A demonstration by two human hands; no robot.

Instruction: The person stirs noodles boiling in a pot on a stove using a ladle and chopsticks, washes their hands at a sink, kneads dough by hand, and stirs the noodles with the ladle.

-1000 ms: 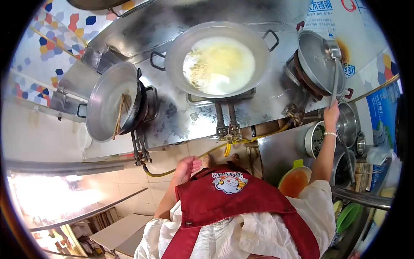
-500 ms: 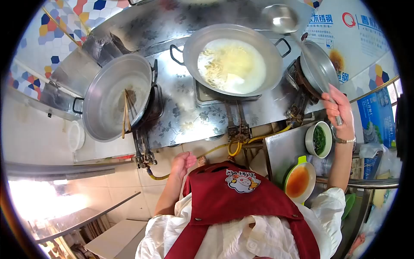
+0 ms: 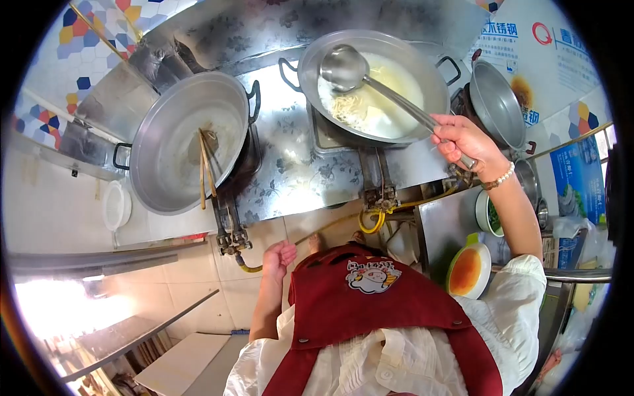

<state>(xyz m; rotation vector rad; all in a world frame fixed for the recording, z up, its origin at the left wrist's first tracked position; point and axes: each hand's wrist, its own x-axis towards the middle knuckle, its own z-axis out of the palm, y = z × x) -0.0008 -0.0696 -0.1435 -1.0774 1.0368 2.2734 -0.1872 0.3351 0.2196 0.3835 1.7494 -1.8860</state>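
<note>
My right hand (image 3: 467, 144) is wrapped round the handle of a metal ladle (image 3: 345, 68). The ladle's bowl hangs over the left part of a large two-handled wok (image 3: 428, 72), hiding some of what is inside. Pale noodles (image 3: 349, 109) lie in cloudy, whitish liquid in that wok, which sits on the middle burner. Down by the apron's left side, in front of the stove, my left hand (image 3: 279, 256) has its fingers curled in, with nothing visible in them.
Left, a second wok (image 3: 148, 158) holds some clear liquid, and chopsticks (image 3: 203, 168) lean across its rim. Another wok (image 3: 496, 105) stands at the right. Beside me are a pan of reddish-brown sauce (image 3: 466, 272) and a bowl of greens (image 3: 485, 212). Gas valves (image 3: 380, 198) jut below the stove.
My right hand has swung the ladle leftward from above the right-hand wok to over the noodle wok. My left hand stays low, fingers still curled. The whole view has shifted slightly.
</note>
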